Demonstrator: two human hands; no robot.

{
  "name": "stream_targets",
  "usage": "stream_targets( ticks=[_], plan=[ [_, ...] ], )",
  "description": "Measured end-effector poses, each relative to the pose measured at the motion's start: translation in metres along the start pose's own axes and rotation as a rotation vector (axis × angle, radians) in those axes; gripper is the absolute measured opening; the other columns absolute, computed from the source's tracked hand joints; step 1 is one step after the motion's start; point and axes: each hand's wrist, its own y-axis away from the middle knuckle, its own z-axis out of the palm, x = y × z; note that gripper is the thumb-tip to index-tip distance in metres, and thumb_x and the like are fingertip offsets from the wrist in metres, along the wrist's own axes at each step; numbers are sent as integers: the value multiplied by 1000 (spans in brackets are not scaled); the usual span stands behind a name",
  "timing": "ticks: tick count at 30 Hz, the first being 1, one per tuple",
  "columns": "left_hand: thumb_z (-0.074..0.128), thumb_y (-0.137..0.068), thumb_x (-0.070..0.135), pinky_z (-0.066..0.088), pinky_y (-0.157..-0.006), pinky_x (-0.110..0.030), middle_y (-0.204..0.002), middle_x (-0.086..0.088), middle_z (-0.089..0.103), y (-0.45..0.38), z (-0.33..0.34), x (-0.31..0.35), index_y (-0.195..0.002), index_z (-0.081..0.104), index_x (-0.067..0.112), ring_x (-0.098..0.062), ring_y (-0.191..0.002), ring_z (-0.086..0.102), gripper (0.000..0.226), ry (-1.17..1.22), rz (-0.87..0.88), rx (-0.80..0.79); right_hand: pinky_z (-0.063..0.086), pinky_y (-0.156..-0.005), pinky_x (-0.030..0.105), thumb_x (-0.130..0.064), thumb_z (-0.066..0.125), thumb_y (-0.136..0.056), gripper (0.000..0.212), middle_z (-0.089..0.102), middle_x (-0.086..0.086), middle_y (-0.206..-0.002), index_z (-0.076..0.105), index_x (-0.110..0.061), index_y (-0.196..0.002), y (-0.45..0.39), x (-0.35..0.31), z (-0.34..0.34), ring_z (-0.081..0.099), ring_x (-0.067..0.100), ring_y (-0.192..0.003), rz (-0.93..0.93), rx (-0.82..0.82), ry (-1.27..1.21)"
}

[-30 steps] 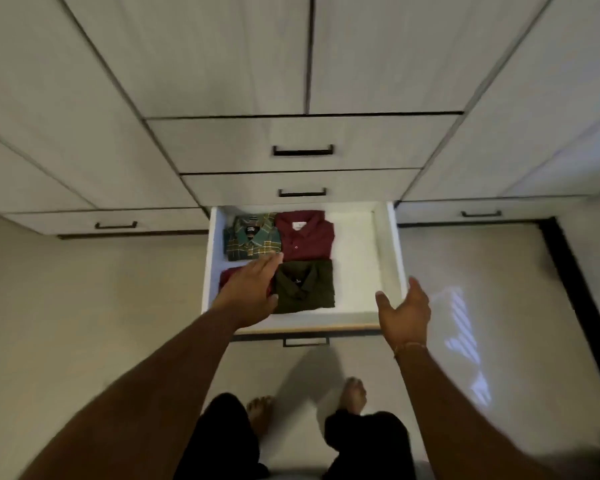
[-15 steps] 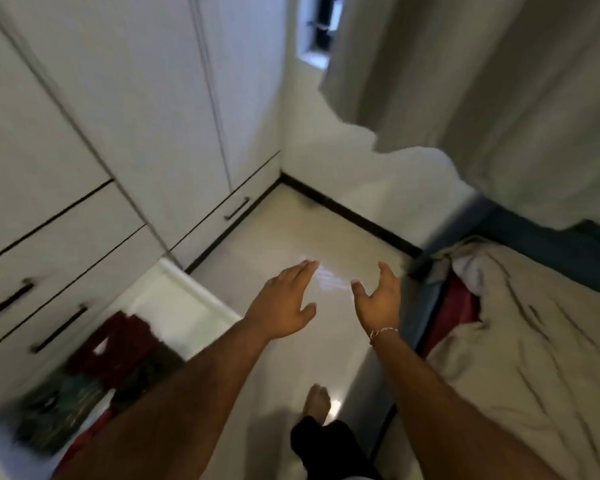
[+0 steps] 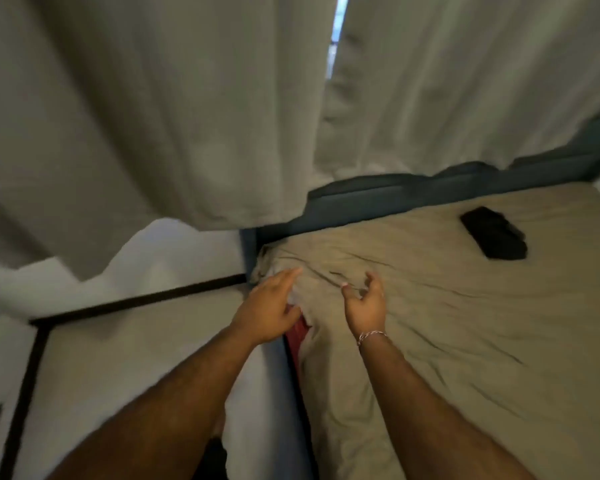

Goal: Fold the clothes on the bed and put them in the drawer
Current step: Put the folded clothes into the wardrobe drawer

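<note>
Reaching forward over the corner of the bed [image 3: 465, 341], both bare arms are stretched out and neither hand holds anything. The left hand [image 3: 267, 310] is above the edge of the bed, its fingers straight and close together, the thumb apart to the side. The right hand [image 3: 366, 303] is just beside it over the wrinkled beige sheet [image 3: 413, 323], palm turned inward, fingers loosely curved and spread; a thin bracelet [image 3: 371, 337] sits on its wrist. Whether the hands touch the sheet, I cannot tell, because the picture is blurred. A dark folded cloth [image 3: 492, 233] lies on the sheet, well apart from the hands, toward the far side. A piece of red fabric [image 3: 297, 332] shows under the sheet's edge, just below the left hand. Pale curtains [image 3: 187, 116] hang behind the bed.
</note>
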Motion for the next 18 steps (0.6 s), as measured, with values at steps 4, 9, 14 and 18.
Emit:
stream_targets(
  ticks=[4, 9, 14, 18],
  plan=[
    [55, -88, 51, 39, -116, -36, -159, -3, 43, -119, 15, 30, -162, 28, 27, -22, -144, 42, 82, 54, 156, -128, 47, -100, 34, -18, 77, -90, 63, 55, 13, -140, 48, -11, -146, -72, 7, -40, 60, 27, -112, 154, 245, -144],
    [54, -88, 54, 41, -116, -41, -159, -3, 41, -239, 24, 53, -161, 29, 25, -21, -144, 42, 83, 106, 260, -274, 45, -110, 43, -25, 77, -90, 61, 58, 10, -137, 49, -15, -144, -146, -6, -60, 59, 24, -115, 299, 462, -246],
    [61, -96, 48, 39, -116, -40, -160, -3, 40, -352, 21, 79, -161, 28, 28, -24, -145, 41, 76, 101, 398, -443, 44, -112, 42, -26, 76, -91, 64, 56, 8, -141, 47, -17, -147, -212, -39, -73, 57, 26, -125, 375, 633, -206],
    [65, -98, 39, 39, -115, -32, -157, -3, 45, -397, 30, 113, -158, 38, 23, -19, -140, 47, 68, 225, 352, -473, 49, -107, 43, -27, 75, -91, 68, 54, 8, -146, 44, -17, -150, -250, -52, -96, 59, 24, -120, 320, 631, -75]
  ],
)
